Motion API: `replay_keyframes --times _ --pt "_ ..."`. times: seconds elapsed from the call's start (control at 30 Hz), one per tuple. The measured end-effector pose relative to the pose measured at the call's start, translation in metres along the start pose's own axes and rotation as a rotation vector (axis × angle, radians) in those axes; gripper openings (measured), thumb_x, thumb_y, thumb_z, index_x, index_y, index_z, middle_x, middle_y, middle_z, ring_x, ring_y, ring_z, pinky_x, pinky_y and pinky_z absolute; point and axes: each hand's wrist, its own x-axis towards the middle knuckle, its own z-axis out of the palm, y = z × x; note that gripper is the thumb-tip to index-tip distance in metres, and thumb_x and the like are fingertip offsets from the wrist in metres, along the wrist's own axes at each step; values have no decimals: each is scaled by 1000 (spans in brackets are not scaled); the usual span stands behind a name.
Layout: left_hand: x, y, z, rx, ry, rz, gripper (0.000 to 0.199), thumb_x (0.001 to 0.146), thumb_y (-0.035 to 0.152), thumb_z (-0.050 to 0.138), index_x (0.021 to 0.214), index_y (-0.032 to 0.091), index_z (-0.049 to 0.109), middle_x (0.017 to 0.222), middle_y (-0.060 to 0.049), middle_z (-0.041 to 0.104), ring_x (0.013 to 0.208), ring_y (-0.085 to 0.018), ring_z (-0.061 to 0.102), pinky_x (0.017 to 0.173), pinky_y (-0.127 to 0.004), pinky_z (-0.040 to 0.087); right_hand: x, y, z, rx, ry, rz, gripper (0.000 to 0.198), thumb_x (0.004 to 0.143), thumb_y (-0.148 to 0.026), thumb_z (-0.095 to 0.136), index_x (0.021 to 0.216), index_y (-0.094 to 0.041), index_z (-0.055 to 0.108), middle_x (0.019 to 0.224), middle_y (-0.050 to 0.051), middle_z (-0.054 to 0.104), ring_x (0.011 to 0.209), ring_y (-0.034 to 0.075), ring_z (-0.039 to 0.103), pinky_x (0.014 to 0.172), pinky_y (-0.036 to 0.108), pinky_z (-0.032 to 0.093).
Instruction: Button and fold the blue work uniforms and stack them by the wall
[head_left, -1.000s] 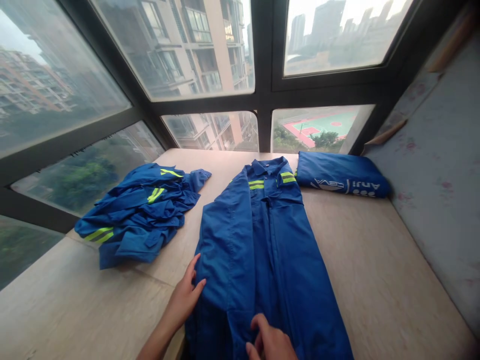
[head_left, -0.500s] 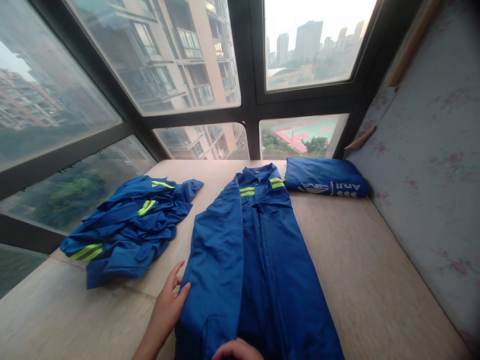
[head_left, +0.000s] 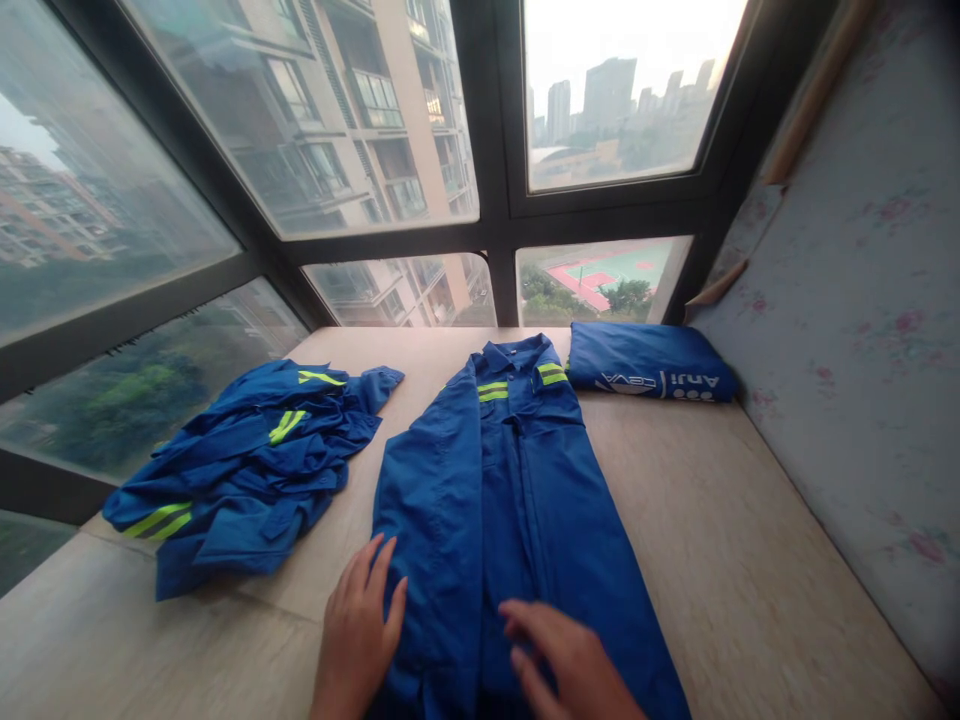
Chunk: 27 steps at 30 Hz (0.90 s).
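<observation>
I see the left hand (head_left: 360,618) spread on the long blue coat (head_left: 559,500), the right hand (head_left: 564,652) loosely spread over it, and rumpled blue clothes (head_left: 251,470) nearby.

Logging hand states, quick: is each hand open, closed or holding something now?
Left hand: open, at the left edge of the middle blue garment, no grip visible.
Right hand: open, loosely bent over that garment; contact unclear.
</observation>
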Motion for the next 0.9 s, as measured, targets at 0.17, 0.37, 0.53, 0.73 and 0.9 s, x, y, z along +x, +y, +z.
replay_keyframes --times 0.17,0.37,0.53,0.73,0.9 --pt "58 50 26 11 -126 257 54 93 39 43 146 30 42 157 -5 34 146 -33 23 116 -55 19 93 37 -80 -551 297 -23 53 94 -33 41 146 -22 43 155 9 35 144 29 26 115 51 25" --pt "109 66 74 39 -220 194 60 92 49 44 149 30 37 159 -6 28 146 -38 19 114 -61 15 179 84 -87 -834 217 63 56 94 -46 42 147 -27 41 158 10 30 145 34 21 114 59 12" --pt "140 59 87 29 -188 161 59 93 52 40 148 29 38 159 -7 29 146 -37 19 115 -61 14 222 98 -100 -859 196 6 56 95 -48 40 147 -27 40 157 9 31 144 32 21 114 56 12" --pt "162 62 75 76 -164 135 55 93 45 43 143 21 46 153 -11 40 142 -35 29 115 -55 22 259 112 -116 -903 179 11 55 95 -49 39 147 -28 40 157 8 31 144 31 22 114 56 12" --pt "98 27 30 99 -72 -133 55 91 38 46 141 15 46 144 -17 47 132 -33 44 107 -49 38 262 122 -123 -896 168 5 55 96 -49 39 146 -26 40 156 7 34 144 30 23 115 54 13"
